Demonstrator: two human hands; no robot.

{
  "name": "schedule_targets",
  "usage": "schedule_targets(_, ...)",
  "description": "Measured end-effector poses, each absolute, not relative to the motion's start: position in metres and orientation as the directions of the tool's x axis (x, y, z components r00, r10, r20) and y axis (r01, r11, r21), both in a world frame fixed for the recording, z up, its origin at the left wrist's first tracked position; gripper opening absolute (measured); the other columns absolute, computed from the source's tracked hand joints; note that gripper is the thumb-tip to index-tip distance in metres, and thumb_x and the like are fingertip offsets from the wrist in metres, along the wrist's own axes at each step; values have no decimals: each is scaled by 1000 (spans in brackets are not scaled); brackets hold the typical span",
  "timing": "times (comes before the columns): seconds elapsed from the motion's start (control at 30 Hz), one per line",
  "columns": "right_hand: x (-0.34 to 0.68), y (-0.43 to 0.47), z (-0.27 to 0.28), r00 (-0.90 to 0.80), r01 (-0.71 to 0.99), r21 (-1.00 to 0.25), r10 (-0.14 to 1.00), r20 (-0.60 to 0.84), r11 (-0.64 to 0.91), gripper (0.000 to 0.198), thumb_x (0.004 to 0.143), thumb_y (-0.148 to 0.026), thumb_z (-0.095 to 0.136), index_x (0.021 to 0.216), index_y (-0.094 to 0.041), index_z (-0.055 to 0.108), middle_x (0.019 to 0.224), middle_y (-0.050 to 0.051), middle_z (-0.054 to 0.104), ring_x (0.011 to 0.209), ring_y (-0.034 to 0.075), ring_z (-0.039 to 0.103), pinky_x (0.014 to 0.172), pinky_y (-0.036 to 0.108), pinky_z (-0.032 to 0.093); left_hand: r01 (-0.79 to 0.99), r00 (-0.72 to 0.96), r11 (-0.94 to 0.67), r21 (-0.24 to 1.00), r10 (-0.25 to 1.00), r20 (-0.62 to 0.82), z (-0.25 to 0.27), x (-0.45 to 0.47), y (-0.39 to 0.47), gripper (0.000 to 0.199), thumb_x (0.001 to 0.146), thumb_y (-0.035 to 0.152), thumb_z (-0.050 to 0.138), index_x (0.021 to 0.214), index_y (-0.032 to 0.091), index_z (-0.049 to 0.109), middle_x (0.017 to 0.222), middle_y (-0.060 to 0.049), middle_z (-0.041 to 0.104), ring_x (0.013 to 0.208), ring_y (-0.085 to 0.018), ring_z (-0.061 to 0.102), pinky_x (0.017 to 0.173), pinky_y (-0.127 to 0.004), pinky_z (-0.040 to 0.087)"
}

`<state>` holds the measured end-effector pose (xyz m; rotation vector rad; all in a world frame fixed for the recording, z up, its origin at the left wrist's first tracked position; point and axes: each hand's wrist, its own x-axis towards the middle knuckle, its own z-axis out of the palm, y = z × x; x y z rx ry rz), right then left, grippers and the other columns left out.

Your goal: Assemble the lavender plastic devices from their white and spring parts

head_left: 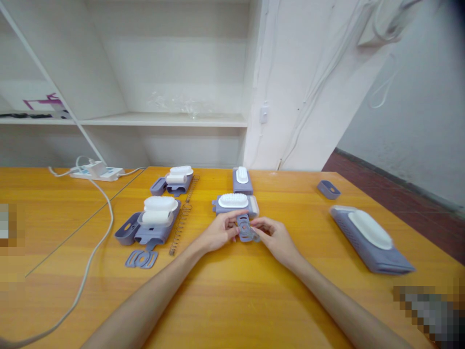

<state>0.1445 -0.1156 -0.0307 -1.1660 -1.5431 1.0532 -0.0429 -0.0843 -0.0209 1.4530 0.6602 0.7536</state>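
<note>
Over the middle of the table, my left hand (221, 231) pinches a flat grey-purple plastic bracket (244, 228) with a ring at its centre and slots at its ends. My right hand (275, 237) is closed at the bracket's right side, fingertips on a small grey piece (256, 235) that looks like a coil; its exact form is unclear. Just behind the hands lies a grey-purple mop-head-like housing (221, 209) with a white bristled pad (233, 200) on top. Another such housing (242, 186) with a white pad stands farther back.
At left, two sets hold housings (160, 237), white rollers (156, 218), end caps (128, 230), long springs (178, 230) and flat brackets (141, 259). A power strip (109, 173) trails a cable (105, 232). At right lie an end cap (329, 189) and a larger padded housing (366, 242).
</note>
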Motion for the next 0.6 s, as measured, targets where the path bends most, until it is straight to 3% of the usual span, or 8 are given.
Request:
schedule_targets(0.3,144,-117,-27,-121,145,-979,984,129,146,26,71,-36,69,86,-16,62,76,3,68,69,16,63,68,30,51,-68,653,-23,997,755,62,-20,-43,-85,57,76,36,66,128,17,49,103,-12,65,85,-20,62,68,-26,45)
schedule_targets(0.47,144,-116,-25,-96,114,-988,991,90,101,26,67,-36,71,82,-16,63,71,3,67,66,16,63,66,30,51,-47,664,-9,999,747,38,-21,-44,-85,58,75,37,67,127,17,50,90,-9,67,73,-18,62,60,-23,43)
schedule_targets(0.6,145,-112,-25,-76,68,-994,994,81,86,30,61,-34,75,82,-16,63,68,1,66,62,14,62,63,28,50,-65,648,-15,998,760,53,-22,-43,-86,55,75,36,68,124,17,52,91,-9,66,79,-19,63,66,-26,46)
